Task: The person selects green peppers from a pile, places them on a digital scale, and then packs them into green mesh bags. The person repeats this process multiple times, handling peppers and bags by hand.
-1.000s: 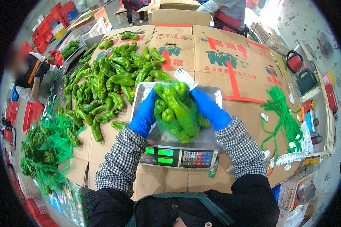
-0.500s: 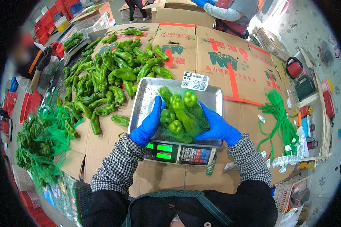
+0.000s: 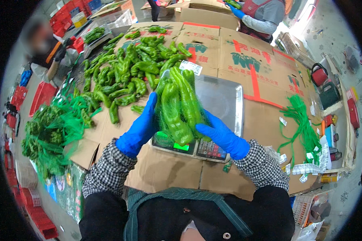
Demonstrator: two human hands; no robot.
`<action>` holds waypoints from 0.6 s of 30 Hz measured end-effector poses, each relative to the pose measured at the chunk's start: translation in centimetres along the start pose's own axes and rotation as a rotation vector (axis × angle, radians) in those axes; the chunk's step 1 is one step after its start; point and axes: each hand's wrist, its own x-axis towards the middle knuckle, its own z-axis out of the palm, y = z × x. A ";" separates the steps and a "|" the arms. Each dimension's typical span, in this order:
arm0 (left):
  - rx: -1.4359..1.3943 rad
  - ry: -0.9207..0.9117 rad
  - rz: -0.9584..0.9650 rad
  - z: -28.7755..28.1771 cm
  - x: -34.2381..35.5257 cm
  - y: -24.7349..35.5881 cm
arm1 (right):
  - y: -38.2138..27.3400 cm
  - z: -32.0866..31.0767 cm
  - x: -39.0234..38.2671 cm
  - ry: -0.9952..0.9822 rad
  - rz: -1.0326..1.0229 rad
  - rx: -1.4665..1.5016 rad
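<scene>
A green mesh bag of long green peppers [image 3: 177, 106] is lifted in front of me, above the left part of the digital scale [image 3: 221, 96]. My left hand [image 3: 145, 124], in a blue glove, grips the bag's left side. On its right side my gloved right hand [image 3: 223, 134] presses with thumb and fingers. A white printed label [image 3: 191, 67] shows at the bag's far end. The scale's metal pan is partly hidden by the bag, as are its keypad and lit green display [image 3: 181, 147].
Loose green peppers [image 3: 120, 76] form a pile on the cardboard-covered table [image 3: 169, 170]. Filled mesh bags [image 3: 48, 132] lie at the left edge. Empty green mesh bags [image 3: 297, 124] with white tags lie at right. Co-workers [image 3: 46, 50] stand at far left and across the table.
Both hands have raised the bag of peppers off the scale pan and moved it leftward, toward me. The bag is now tipped, showing the peppers lengthwise. The whole view has shifted slightly.
</scene>
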 end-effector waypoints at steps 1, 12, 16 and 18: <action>0.113 0.024 0.010 -1.2 -1.5 0.5 | -0.8 1.6 -0.1 -0.035 0.037 0.058; 0.640 0.340 -0.297 -5.2 -18.6 -1.1 | 0.8 12.7 -0.4 -0.299 0.572 0.084; 0.825 0.409 -0.090 -5.4 -20.6 -1.1 | 1.6 14.0 -0.6 -0.296 0.515 0.031; 0.801 0.537 0.136 -5.2 -20.9 -1.3 | 1.3 13.5 0.4 -0.279 0.412 -0.160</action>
